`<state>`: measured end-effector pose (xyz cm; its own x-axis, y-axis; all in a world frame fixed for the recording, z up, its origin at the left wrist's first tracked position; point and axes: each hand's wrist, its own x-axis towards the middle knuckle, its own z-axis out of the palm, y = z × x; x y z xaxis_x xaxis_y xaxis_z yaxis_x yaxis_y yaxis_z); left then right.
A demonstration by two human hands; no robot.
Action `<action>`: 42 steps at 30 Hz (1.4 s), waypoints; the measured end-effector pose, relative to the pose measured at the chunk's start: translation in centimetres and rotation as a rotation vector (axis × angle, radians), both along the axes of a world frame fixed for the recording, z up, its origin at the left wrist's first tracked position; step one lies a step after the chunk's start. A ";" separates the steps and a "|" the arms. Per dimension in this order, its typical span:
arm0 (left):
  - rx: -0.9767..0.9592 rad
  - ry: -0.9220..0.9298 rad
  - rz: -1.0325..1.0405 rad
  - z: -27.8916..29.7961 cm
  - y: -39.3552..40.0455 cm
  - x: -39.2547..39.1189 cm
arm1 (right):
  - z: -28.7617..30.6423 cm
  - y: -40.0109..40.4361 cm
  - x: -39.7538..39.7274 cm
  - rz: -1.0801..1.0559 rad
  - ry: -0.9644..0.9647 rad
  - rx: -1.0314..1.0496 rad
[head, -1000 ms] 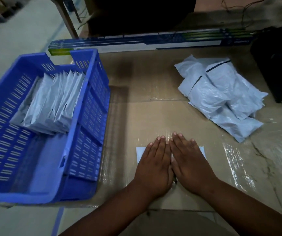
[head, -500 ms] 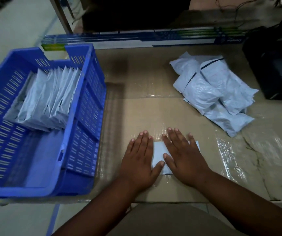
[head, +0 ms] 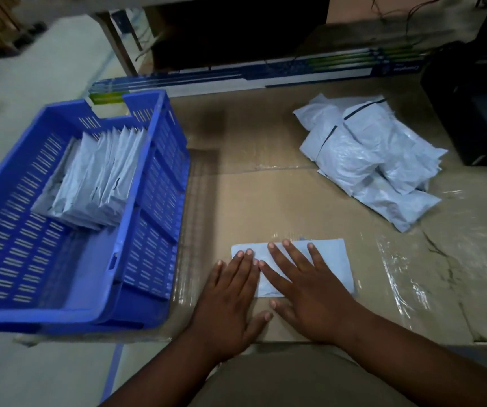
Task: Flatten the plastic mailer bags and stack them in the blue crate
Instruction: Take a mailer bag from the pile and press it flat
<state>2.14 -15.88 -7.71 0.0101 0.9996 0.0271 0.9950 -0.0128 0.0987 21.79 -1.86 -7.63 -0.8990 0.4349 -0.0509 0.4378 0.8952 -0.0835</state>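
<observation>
Mailer bag (head: 328, 259) is pressed flat on the cardboard-covered table (head: 265, 201) under both hands, fingers straight and spread, nothing gripped. The left hand (head: 230, 298) covers its left edge, the right hand (head: 309, 292) its middle. Left of the fingers, flattened bags (head: 95, 183) are stacked upright in the blue crate (head: 148, 259). Beyond the fingertips to the right, a heap of puffy bags (head: 377, 160) is seen.

I count 1 blue crate (head: 160, 201), 1 flat mailer bag (head: 328, 259) on the cardboard under 2 hands, and 1 loose pile of unflattened bags (head: 374, 160) (roughly 5, overlapping, so I can't be sure). The row of bags in the crate (head: 98, 183) is too tightly packed to count.
</observation>
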 end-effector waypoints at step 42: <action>0.127 -0.128 -0.078 -1.7 3.8 2.0 | -2.0 1.5 2.8 -0.159 0.108 -0.102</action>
